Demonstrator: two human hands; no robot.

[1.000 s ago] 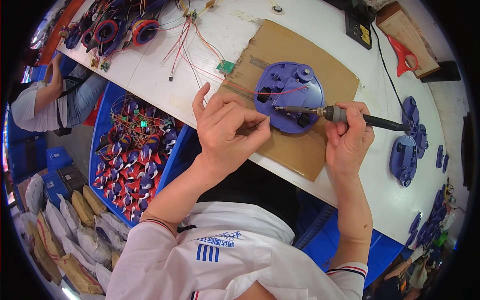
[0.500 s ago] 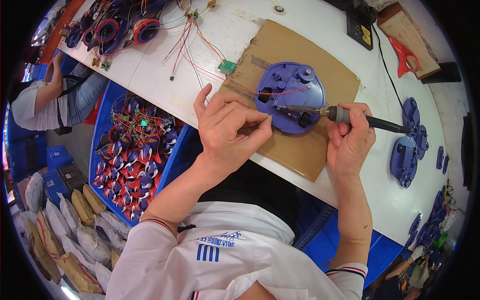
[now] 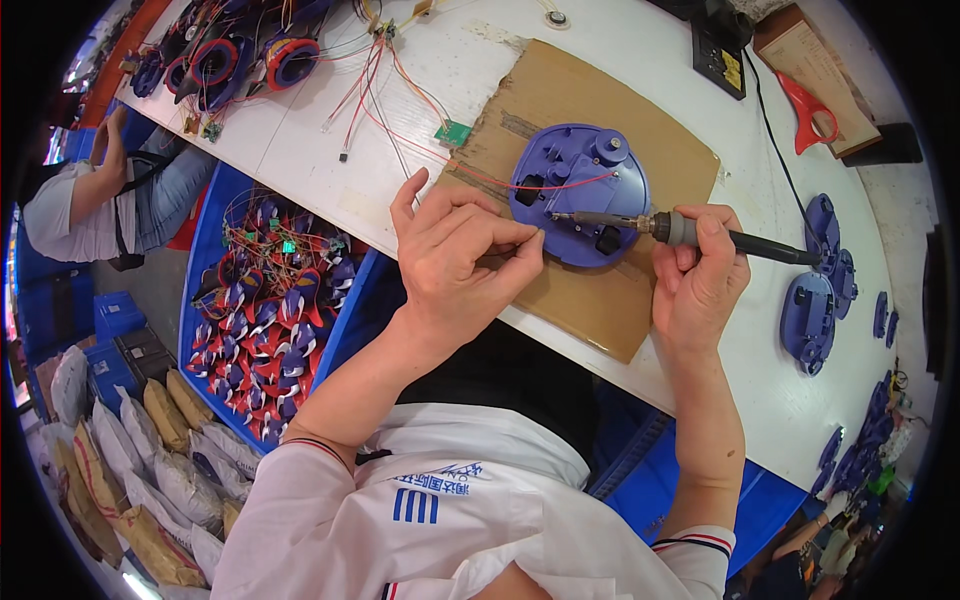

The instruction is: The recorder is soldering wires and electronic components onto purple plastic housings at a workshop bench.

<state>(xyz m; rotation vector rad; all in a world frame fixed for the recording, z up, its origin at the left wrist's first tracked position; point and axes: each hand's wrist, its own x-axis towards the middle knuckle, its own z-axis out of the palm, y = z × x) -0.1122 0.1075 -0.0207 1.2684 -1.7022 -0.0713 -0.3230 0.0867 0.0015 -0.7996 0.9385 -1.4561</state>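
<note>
A purple plastic housing (image 3: 590, 160) lies on a cardboard sheet (image 3: 530, 80), with a red wire (image 3: 540, 186) running across it. My right hand (image 3: 700, 280) grips a soldering iron (image 3: 760, 247) whose tip rests at the left-middle of the housing, near a small metal contact. My left hand (image 3: 460, 260) is at the housing's lower-left edge, thumb and forefinger pinched on what looks like a thin dark wire, mostly hidden, with the other fingers curled or raised.
Wired parts (image 3: 215, 65) and a green board (image 3: 452, 133) lie left; more housings (image 3: 805, 320), red scissors (image 3: 805, 115) and an iron stand (image 3: 718, 55) right. A blue bin (image 3: 192, 250) of red-and-purple pieces and sacks (image 3: 140, 450) are below; another person (image 3: 75, 210) sits at left.
Very little differs. Both hands and the soldering iron have shifted by a few pixels, with the tip still on the housing.
</note>
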